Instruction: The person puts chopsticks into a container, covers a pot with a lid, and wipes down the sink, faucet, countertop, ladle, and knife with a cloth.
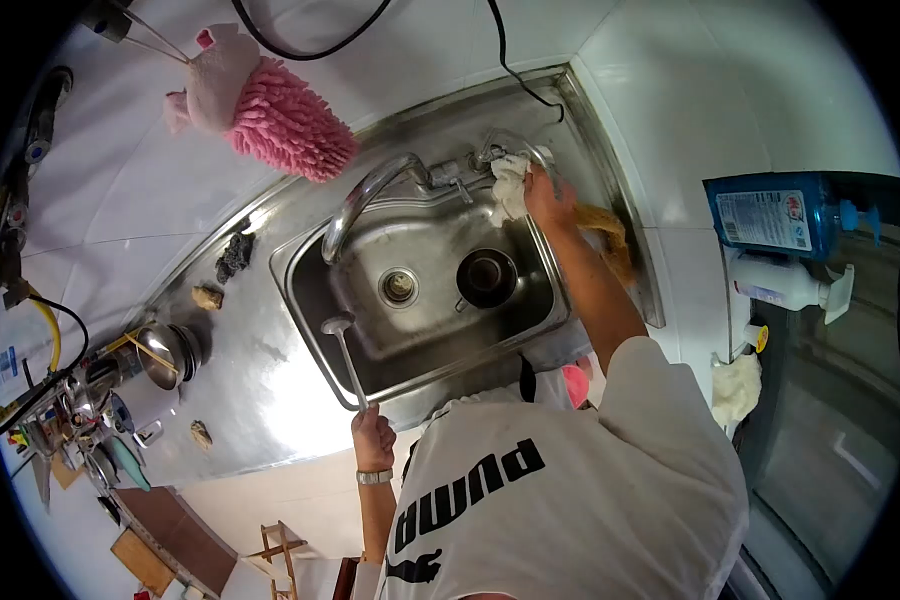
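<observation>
My left hand, with a watch at the wrist, is closed round the handle of a metal ladle. The ladle's bowl end hangs over the near left part of the steel sink. My right hand is at the back right rim, its fingers closed on a crumpled whitish cloth. A second, thin curved tap stands just behind that cloth. A small dark pan sits in the basin beside the drain. The big curved faucet arches over the basin's left side.
A yellow-brown cloth lies right of the sink. Left on the counter are a dark scourer, a tan lump and stacked metal bowls. A pink fringed hand towel hangs above; a blue bottle is at right.
</observation>
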Demonstrator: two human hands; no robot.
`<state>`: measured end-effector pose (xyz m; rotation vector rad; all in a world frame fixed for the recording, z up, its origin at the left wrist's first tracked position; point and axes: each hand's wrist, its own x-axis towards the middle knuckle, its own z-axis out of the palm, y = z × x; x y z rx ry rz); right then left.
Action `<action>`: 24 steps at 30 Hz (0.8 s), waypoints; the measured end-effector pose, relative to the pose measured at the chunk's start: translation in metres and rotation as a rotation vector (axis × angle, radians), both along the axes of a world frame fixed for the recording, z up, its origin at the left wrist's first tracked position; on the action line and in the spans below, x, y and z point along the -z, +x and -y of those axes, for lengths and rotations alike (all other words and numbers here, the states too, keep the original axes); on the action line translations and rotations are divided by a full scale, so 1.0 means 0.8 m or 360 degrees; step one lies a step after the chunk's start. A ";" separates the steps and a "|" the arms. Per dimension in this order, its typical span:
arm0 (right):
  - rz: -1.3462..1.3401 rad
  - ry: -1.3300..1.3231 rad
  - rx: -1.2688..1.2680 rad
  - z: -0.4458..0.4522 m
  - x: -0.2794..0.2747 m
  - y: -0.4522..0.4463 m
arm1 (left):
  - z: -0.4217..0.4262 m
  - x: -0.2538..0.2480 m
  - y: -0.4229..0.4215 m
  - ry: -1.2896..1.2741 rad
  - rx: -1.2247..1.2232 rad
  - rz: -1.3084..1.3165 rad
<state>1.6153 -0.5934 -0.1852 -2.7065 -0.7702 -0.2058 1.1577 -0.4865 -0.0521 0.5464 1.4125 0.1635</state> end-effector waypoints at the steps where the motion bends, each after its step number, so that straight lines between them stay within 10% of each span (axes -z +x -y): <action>1: 0.0055 -0.0052 -0.0004 0.003 0.007 0.007 | -0.001 0.005 -0.001 -0.0025 -0.0002 -0.0017; 24: -0.0463 0.0226 -0.0473 -0.050 0.020 0.118 | 0.008 0.000 0.038 -0.0025 0.0045 -0.0006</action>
